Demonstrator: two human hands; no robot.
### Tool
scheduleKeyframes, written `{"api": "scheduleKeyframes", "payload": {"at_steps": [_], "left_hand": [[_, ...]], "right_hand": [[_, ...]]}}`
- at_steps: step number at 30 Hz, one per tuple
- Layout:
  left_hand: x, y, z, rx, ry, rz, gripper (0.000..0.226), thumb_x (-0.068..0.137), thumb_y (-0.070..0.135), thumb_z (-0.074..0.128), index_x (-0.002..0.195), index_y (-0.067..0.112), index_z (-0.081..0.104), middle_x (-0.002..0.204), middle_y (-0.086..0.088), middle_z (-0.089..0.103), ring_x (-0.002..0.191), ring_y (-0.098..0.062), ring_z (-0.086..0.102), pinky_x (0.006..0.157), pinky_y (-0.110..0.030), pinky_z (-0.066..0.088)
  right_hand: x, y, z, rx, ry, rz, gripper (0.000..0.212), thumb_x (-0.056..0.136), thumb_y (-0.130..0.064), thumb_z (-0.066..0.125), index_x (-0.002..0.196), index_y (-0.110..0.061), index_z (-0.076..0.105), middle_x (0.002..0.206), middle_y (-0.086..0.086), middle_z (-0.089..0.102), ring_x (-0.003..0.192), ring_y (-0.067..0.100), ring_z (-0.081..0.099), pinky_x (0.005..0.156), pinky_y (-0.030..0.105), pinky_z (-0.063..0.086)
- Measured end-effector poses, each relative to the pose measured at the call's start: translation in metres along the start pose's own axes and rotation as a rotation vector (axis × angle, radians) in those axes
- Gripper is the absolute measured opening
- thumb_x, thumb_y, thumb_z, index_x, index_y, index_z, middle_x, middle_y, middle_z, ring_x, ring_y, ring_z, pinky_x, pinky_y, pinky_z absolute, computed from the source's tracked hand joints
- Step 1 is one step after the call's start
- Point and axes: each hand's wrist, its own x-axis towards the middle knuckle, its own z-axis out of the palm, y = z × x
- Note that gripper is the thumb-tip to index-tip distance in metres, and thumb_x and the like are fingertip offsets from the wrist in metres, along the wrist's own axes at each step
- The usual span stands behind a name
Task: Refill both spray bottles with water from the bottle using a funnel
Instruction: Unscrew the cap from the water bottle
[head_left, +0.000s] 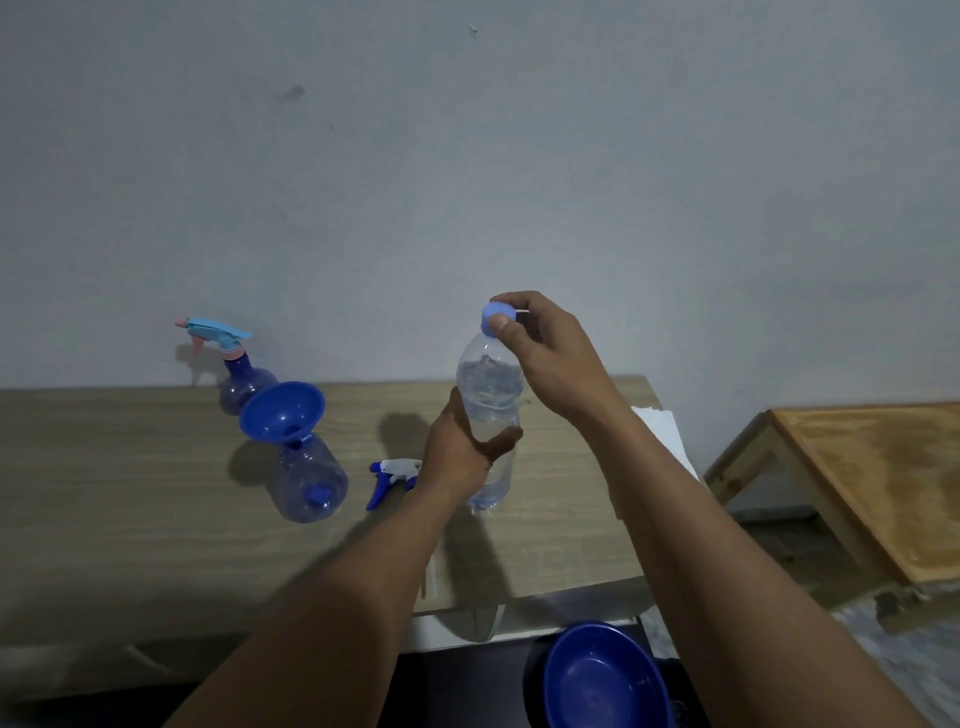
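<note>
2 grips on the bottle (488, 395): right grip (550, 358) pinches the blue cap (497, 314), left grip (457, 457) wraps its middle, and it stands upright on the tabletop (130, 493). Cap on, so nothing poured yet. The funnel (283, 413) waits in 1 open sprayer (311, 486), its head (389, 475) lying beside it. Sprayer 2 (241, 387) behind is unopened. Clear plastic, water high inside.

Hidden and cropped parts
The left hand (462, 457) covers part of the white-and-blue trigger sprayer (392, 470); the blue plastic funnel (280, 410) hides the far purple spray bottle (244, 384) low down; the bottom edge crops the blue bowl (597, 680).
</note>
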Motion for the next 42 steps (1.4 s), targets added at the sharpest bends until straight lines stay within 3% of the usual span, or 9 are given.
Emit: {"api": "scheduleKeyframes", "payload": {"at_steps": [7,12,15,21,26,31,34,38,42], "left_hand": [[-0.002,0.001,0.004,-0.041,-0.022,-0.034,0.069,0.077,0.044,0.080,0.132,0.021,0.047,0.107,0.010,0.054,0.110,-0.016,0.059,0.089,-0.025,0.043],[-0.009,0.011,-0.005,-0.025,0.020,-0.008,0.069,0.077,0.042,0.081,0.133,0.023,0.045,0.107,0.011,0.053,0.097,-0.009,0.052,0.086,-0.024,0.043],[-0.011,0.006,-0.006,-0.105,0.002,0.033,0.064,0.077,0.030,0.083,0.130,0.018,0.049,0.106,0.011,0.059,0.101,-0.008,0.061,0.084,-0.016,0.046],[-0.007,0.012,-0.003,-0.002,-0.008,-0.009,0.071,0.073,0.052,0.080,0.131,0.029,0.045,0.106,0.012,0.056,0.099,-0.011,0.058,0.085,-0.027,0.047],[-0.008,0.008,-0.003,0.012,0.008,-0.053,0.068,0.070,0.056,0.080,0.123,0.028,0.049,0.101,0.005,0.064,0.098,-0.021,0.064,0.086,-0.036,0.055],[-0.010,0.010,-0.004,-0.006,0.007,-0.033,0.070,0.072,0.055,0.079,0.128,0.027,0.047,0.112,0.002,0.065,0.102,-0.020,0.063,0.090,-0.037,0.054],[-0.010,0.010,-0.006,-0.045,0.022,0.008,0.070,0.074,0.049,0.080,0.131,0.027,0.046,0.119,0.004,0.063,0.108,-0.017,0.060,0.093,-0.036,0.051],[-0.010,0.012,-0.007,-0.086,0.040,0.009,0.065,0.074,0.041,0.083,0.128,0.025,0.050,0.118,0.004,0.065,0.108,-0.019,0.061,0.095,-0.040,0.051],[-0.012,0.010,-0.005,-0.068,0.071,0.051,0.069,0.074,0.037,0.084,0.131,0.020,0.050,0.117,0.006,0.063,0.100,-0.011,0.059,0.085,-0.026,0.046]], "right_hand": [[-0.001,0.001,0.003,-0.012,0.040,0.014,0.025,0.098,-0.040,0.062,0.115,-0.023,0.055,0.104,-0.003,0.072,0.089,0.009,0.066,0.068,0.013,0.044],[0.001,-0.001,0.000,-0.019,0.001,-0.029,0.026,0.102,-0.033,0.055,0.126,-0.025,0.061,0.110,-0.008,0.069,0.100,0.001,0.064,0.084,0.018,0.048],[0.000,0.003,0.003,-0.019,-0.010,-0.006,0.040,0.092,-0.048,0.066,0.126,-0.030,0.052,0.112,-0.006,0.071,0.105,0.009,0.066,0.088,0.026,0.052],[0.003,0.002,-0.008,-0.061,-0.040,-0.038,0.026,0.099,-0.032,0.060,0.124,-0.025,0.061,0.114,-0.015,0.067,0.107,-0.002,0.063,0.092,0.023,0.050],[0.003,-0.004,-0.008,-0.087,-0.038,-0.012,0.029,0.096,-0.041,0.064,0.122,-0.028,0.059,0.110,-0.010,0.070,0.101,0.003,0.066,0.080,0.019,0.049],[0.004,0.000,-0.007,-0.118,0.013,-0.119,0.027,0.100,-0.034,0.059,0.125,-0.023,0.060,0.123,-0.011,0.066,0.117,0.006,0.061,0.101,0.031,0.051],[0.003,0.006,-0.013,-0.058,0.114,-0.157,0.030,0.100,-0.033,0.060,0.127,-0.023,0.061,0.124,-0.014,0.066,0.118,0.004,0.060,0.101,0.033,0.051],[-0.021,0.033,-0.018,-0.082,0.195,-0.087,0.032,0.101,-0.034,0.058,0.131,-0.024,0.060,0.125,-0.017,0.064,0.114,-0.003,0.058,0.094,0.010,0.043],[-0.067,0.089,-0.010,-0.175,0.192,0.037,0.035,0.101,-0.035,0.058,0.133,-0.021,0.059,0.128,-0.010,0.065,0.108,-0.008,0.052,0.085,-0.003,0.035]]}}
